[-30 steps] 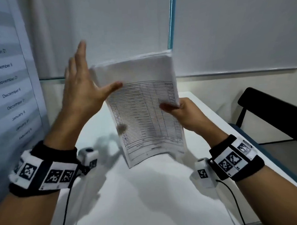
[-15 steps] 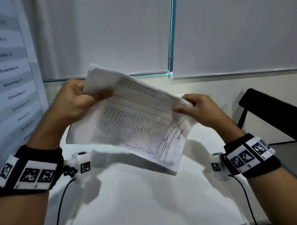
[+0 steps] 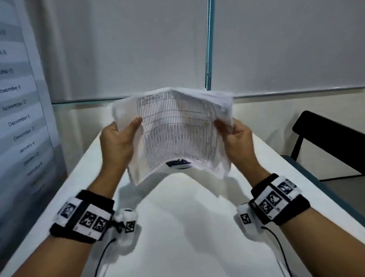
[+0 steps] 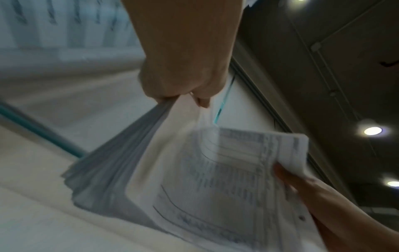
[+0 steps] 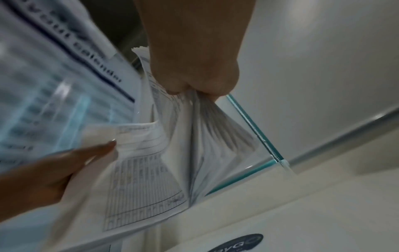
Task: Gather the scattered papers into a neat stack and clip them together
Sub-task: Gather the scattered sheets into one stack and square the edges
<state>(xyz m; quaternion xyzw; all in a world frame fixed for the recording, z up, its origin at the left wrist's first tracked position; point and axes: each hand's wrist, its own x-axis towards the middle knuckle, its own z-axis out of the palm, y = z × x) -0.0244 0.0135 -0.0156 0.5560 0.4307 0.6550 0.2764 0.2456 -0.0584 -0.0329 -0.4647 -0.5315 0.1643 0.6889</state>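
Note:
A thick stack of printed table forms (image 3: 177, 130) is held upright above the white table (image 3: 180, 231), bowed along its middle. My left hand (image 3: 123, 134) grips the stack's left edge, thumb on the front sheet. My right hand (image 3: 231, 132) grips the right edge the same way. The left wrist view shows the stack (image 4: 205, 179) fanned below my left hand (image 4: 185, 85), with my right hand (image 4: 302, 187) at its far edge. The right wrist view shows the sheets (image 5: 172, 162) pinched in my right hand (image 5: 194, 81). No clip is recognisable.
A small dark oval mark (image 3: 178, 163) lies on the table under the stack's lower edge. A calendar poster (image 3: 12, 102) hangs at the left. A black chair (image 3: 332, 141) stands to the right of the table. Closed window blinds (image 3: 277, 41) fill the back wall.
The stack has turned from a slanted sideways hold to upright and centred. My left hand went from open beside the sheets to gripping the left edge; both hands now hold opposite edges.

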